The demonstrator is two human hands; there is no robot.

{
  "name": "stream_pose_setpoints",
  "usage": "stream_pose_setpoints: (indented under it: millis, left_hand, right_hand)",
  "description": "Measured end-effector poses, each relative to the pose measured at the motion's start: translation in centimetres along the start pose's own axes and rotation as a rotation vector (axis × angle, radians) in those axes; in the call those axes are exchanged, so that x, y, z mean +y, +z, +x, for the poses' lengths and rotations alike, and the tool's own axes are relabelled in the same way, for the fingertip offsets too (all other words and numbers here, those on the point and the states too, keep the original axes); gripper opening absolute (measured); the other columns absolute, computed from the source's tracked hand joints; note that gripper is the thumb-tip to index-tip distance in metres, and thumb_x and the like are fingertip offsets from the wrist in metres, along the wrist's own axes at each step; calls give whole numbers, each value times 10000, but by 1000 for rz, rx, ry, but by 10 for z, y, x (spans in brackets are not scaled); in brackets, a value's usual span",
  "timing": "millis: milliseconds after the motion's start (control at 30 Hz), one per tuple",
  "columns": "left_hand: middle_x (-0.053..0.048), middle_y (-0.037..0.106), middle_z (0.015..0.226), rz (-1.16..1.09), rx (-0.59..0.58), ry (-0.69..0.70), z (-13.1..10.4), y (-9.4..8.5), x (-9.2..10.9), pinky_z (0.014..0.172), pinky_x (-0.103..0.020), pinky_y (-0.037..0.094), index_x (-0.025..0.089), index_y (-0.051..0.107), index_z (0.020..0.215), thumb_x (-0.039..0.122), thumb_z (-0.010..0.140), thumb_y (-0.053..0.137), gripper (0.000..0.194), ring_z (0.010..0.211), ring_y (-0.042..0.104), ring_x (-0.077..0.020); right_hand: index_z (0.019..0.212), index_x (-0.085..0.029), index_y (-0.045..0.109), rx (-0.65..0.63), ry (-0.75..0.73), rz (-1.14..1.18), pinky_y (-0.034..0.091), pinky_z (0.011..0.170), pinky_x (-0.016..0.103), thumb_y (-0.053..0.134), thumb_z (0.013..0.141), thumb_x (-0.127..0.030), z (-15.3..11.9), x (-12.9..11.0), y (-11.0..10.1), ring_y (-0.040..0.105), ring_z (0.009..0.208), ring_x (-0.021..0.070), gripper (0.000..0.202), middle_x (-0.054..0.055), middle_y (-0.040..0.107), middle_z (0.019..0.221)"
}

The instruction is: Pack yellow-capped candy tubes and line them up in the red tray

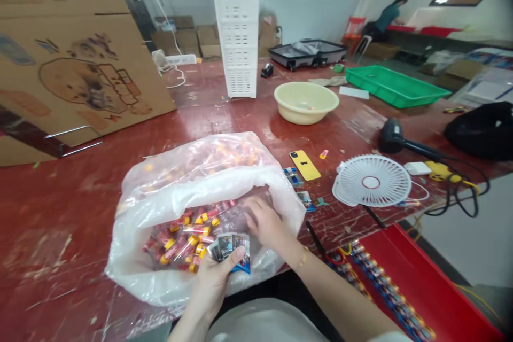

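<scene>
A large clear plastic bag [132, 235] lies open on the red table. Inside it are many small tubes [186, 246] with pink contents and yellow caps. My left hand [214, 280] is closed on a few small printed packets [234, 251], fanned out above the bag's near edge, thumb on top. My right hand [262, 222] reaches into the right side of the bag, its fingers bent down against the plastic. Whether those fingers hold anything is hard to see, since the tips are blurred.
Right of the bag are a yellow phone [305, 165], a white fan [371, 180] and a black hair dryer [395, 136]. Behind stand a cream basin [306, 96], a green tray [395, 85] and a white basket stack [240, 37]. A cardboard box [80, 59] stands left; a red tray [425, 278] sits lower right.
</scene>
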State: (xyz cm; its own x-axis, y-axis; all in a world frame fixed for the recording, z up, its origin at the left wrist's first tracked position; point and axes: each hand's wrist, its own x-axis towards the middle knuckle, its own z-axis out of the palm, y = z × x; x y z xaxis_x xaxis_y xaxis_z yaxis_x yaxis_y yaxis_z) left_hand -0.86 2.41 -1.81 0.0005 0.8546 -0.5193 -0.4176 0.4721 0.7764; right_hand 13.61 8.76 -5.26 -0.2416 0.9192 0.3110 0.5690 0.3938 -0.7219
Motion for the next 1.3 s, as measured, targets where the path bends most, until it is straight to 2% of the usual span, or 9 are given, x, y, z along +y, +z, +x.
stream_pose_setpoints:
  millis: [133,233,400,500,667,767,900,1100,1300]
  left_hand:
    - [-70,751,747,0,46,-87,3,-16,10,549,-274,539,130,722,823,313,606,824,302,601,678,-191]
    - [-120,761,839,-24,68,-150,6,-23,13,592,-311,564,132,705,870,323,622,813,331,694,717,-240]
    - [-114,761,799,-60,27,-126,10,-21,14,595,-316,563,132,696,849,342,600,823,349,745,715,-254]
    - [-118,761,813,-7,-75,-119,13,-14,14,572,-302,546,125,718,853,361,646,788,322,702,705,-236]
    - [-87,743,679,69,-214,-48,20,0,9,580,-262,500,128,723,732,349,643,785,246,609,658,-191]
    - [-85,732,677,134,-260,-43,23,7,6,573,-271,497,142,710,732,372,658,763,248,616,645,-197]
    - [-84,723,700,226,-286,-86,23,12,4,552,-281,493,154,690,805,427,699,713,294,636,640,-204]
    - [-54,722,669,212,-294,-4,28,7,-1,591,-259,457,147,669,764,329,608,805,276,622,600,-172]
    - [-12,682,589,332,-278,96,28,7,2,575,-238,428,141,690,686,320,644,783,206,573,556,-146]
  right_hand:
    - [1074,-142,588,-91,21,-60,349,1014,485,474,811,-62,50,13,49,457,1149,302,297,162,577,1146]
    - [1012,-153,630,-135,12,-10,325,1023,505,536,780,-60,54,25,57,466,1148,310,267,150,608,1112]
    - [1034,-169,620,-157,89,152,496,851,378,566,841,-199,32,30,25,602,972,219,203,94,647,1044]
    - [1056,-198,613,-172,234,413,526,761,312,604,839,-311,17,28,-3,638,865,175,245,48,673,979]
    - [952,-241,543,59,396,825,502,748,287,767,698,-314,4,15,-37,623,799,147,346,-8,657,871]
    - [857,-228,523,133,327,762,491,727,273,752,726,-307,3,5,-50,594,756,134,275,-8,622,819]
    - [841,-215,539,104,208,541,484,708,279,696,780,-309,4,-9,-62,554,737,139,192,13,592,826]
    - [881,-213,546,77,47,296,474,714,266,648,815,-240,6,-23,-72,559,748,139,124,11,608,841]
    - [904,-211,536,37,-95,170,464,781,280,597,846,-176,4,-36,-79,575,842,155,91,28,615,882]
